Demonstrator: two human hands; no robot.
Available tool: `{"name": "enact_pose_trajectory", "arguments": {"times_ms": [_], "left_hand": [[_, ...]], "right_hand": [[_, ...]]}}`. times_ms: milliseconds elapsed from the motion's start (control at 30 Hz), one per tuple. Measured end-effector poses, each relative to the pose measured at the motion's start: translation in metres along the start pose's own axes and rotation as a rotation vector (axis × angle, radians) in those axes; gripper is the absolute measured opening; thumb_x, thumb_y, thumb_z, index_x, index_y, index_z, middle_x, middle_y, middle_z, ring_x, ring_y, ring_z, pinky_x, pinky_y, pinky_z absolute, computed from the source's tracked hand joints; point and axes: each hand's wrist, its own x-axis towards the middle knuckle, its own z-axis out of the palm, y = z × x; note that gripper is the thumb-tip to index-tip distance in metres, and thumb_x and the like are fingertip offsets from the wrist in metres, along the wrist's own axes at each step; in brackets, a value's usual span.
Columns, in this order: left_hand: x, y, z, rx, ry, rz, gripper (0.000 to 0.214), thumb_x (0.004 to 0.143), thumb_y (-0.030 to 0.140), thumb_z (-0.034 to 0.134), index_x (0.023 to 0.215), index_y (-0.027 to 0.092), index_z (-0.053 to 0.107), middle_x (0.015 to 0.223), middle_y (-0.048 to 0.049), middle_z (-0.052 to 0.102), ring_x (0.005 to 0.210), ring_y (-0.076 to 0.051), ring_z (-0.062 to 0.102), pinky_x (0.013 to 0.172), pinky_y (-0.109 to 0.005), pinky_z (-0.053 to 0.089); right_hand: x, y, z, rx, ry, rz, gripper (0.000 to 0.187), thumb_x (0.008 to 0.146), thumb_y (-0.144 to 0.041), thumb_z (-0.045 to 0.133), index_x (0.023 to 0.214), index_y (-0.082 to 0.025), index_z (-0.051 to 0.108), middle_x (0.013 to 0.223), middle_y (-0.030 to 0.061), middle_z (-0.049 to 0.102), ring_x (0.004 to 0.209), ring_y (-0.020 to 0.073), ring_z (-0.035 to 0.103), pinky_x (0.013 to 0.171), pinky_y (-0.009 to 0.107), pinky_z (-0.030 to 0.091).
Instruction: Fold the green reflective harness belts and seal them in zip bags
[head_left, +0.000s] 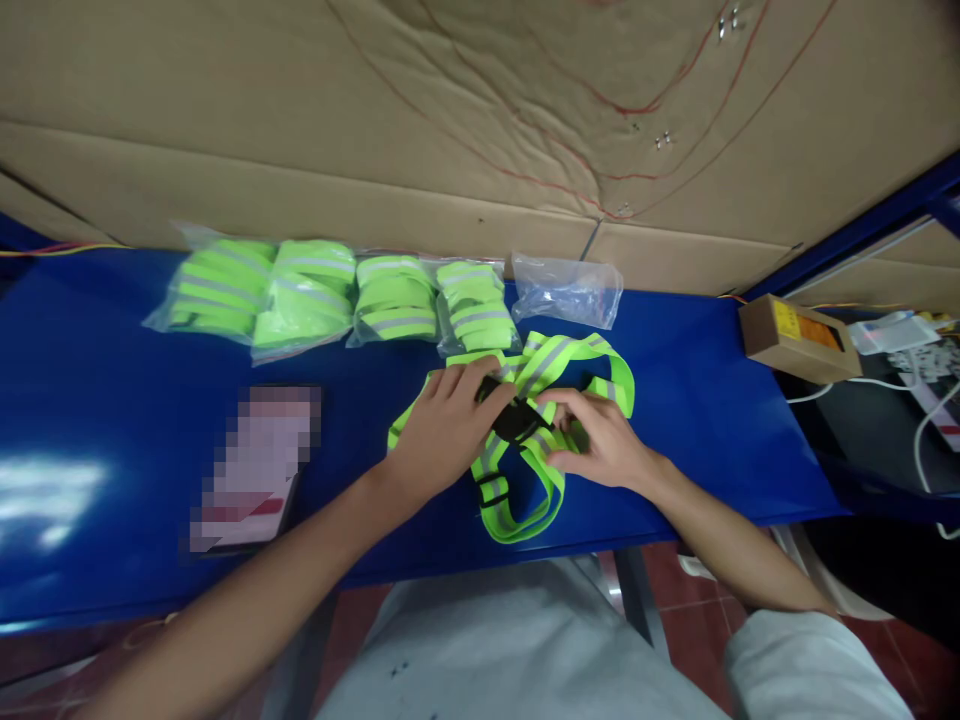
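A neon-yellow reflective strap harness (545, 365) with grey stripes lies in loops on the blue table (675, 390). My left hand (450, 415) is closed on a black buckle (516, 420) at the middle of the straps, its thumb and fingers at the buckle's upper left side. To the right, my right hand (604, 435) reaches in with thumb and index finger apart; the index fingertip is close to the buckle's right end. Its other fingers curl inward and are partly hidden. A small black slider (493, 491) sits on the lower loop.
Several bagged yellow strap bundles (307, 290) line the table's back edge, with a clear plastic bag (568, 291) beside them. A phone (259, 460), blurred out, lies left. On the right stand a cardboard box (787, 340) and white cables (919, 430). A cardboard wall (300, 180) rises behind.
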Motion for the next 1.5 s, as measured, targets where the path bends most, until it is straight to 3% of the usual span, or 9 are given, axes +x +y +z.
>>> {"name": "enact_pose_trajectory", "arguments": {"times_ms": [233,400,567,700,967,1100,1267,1367,1500], "left_hand": [[-0.002,0.009,0.002,0.018,0.173,-0.047,0.035,0.090,0.007,0.055,0.121,0.022,0.063,0.143,-0.0165,0.057,0.114,-0.033,0.055,0.093,-0.048,0.049],[-0.003,0.013,0.004,-0.060,0.112,-0.029,0.034,0.091,0.010,0.055,0.123,0.021,0.063,0.149,-0.0181,0.051,0.131,-0.036,0.049,0.101,-0.051,0.046],[-0.003,0.010,0.003,-0.163,0.055,-0.014,0.039,0.096,0.031,0.061,0.134,0.023,0.060,0.158,-0.0207,0.042,0.137,-0.038,0.045,0.108,-0.058,0.040],[-0.002,0.008,0.001,-0.141,0.068,-0.007,0.033,0.096,0.030,0.064,0.129,0.026,0.063,0.163,-0.0179,0.039,0.144,-0.037,0.042,0.114,-0.062,0.035],[0.000,0.004,-0.001,0.037,0.068,0.197,0.025,0.102,0.026,0.059,0.124,0.020,0.067,0.150,-0.0097,0.059,0.140,-0.033,0.053,0.113,-0.057,0.043],[-0.001,0.004,-0.005,0.159,0.123,0.320,0.026,0.105,0.024,0.053,0.126,0.018,0.068,0.142,-0.0055,0.066,0.132,-0.026,0.058,0.117,-0.057,0.038],[0.000,0.005,-0.004,0.103,0.160,0.268,0.028,0.105,0.030,0.055,0.122,0.015,0.070,0.127,-0.0056,0.073,0.117,-0.022,0.064,0.120,-0.056,0.034],[-0.001,0.004,0.004,0.074,0.128,0.229,0.030,0.104,0.033,0.056,0.125,0.015,0.069,0.126,-0.0061,0.073,0.119,-0.023,0.064,0.121,-0.056,0.033],[-0.003,0.006,0.010,0.110,0.060,0.233,0.031,0.107,0.032,0.051,0.129,0.015,0.065,0.132,-0.0061,0.070,0.125,-0.023,0.059,0.125,-0.060,0.028]], "right_hand": [[0.002,-0.014,0.000,0.305,0.028,0.274,0.076,0.086,-0.052,0.079,0.150,-0.029,0.043,0.106,0.0044,0.071,0.090,0.0208,0.069,0.080,0.035,0.056],[0.004,-0.007,0.003,0.549,0.052,0.306,0.049,0.090,-0.041,0.077,0.133,-0.029,0.056,0.108,0.0040,0.071,0.088,0.0183,0.070,0.073,0.031,0.057],[0.001,0.000,0.000,0.360,0.182,0.297,0.037,0.096,-0.038,0.070,0.130,-0.028,0.059,0.109,0.0049,0.069,0.092,0.0199,0.067,0.078,0.034,0.056],[-0.002,0.000,-0.002,0.150,0.225,0.243,0.035,0.098,-0.035,0.066,0.131,-0.030,0.059,0.120,0.0058,0.068,0.095,0.0212,0.066,0.082,0.037,0.054],[-0.003,0.000,0.000,0.167,0.191,0.228,0.036,0.099,-0.033,0.063,0.134,-0.030,0.055,0.115,0.0051,0.069,0.088,0.0207,0.067,0.081,0.038,0.055],[-0.003,-0.003,-0.001,-0.026,0.210,0.153,0.054,0.096,-0.040,0.068,0.144,-0.030,0.046,0.128,0.0087,0.064,0.104,0.0258,0.065,0.086,0.040,0.053],[-0.002,-0.006,-0.005,-0.503,0.355,-0.030,0.086,0.080,-0.069,0.076,0.149,-0.029,0.045,0.116,0.0119,0.062,0.105,0.0322,0.060,0.095,0.050,0.042],[0.000,-0.011,-0.004,-0.690,0.185,-0.094,0.084,0.084,-0.072,0.070,0.148,-0.024,0.048,0.138,0.0178,0.057,0.127,0.0372,0.053,0.105,0.052,0.035],[0.004,-0.013,0.003,-0.712,-0.008,-0.101,0.064,0.099,-0.058,0.059,0.148,-0.019,0.047,0.149,0.0150,0.056,0.139,0.0316,0.049,0.114,0.051,0.025]]}}
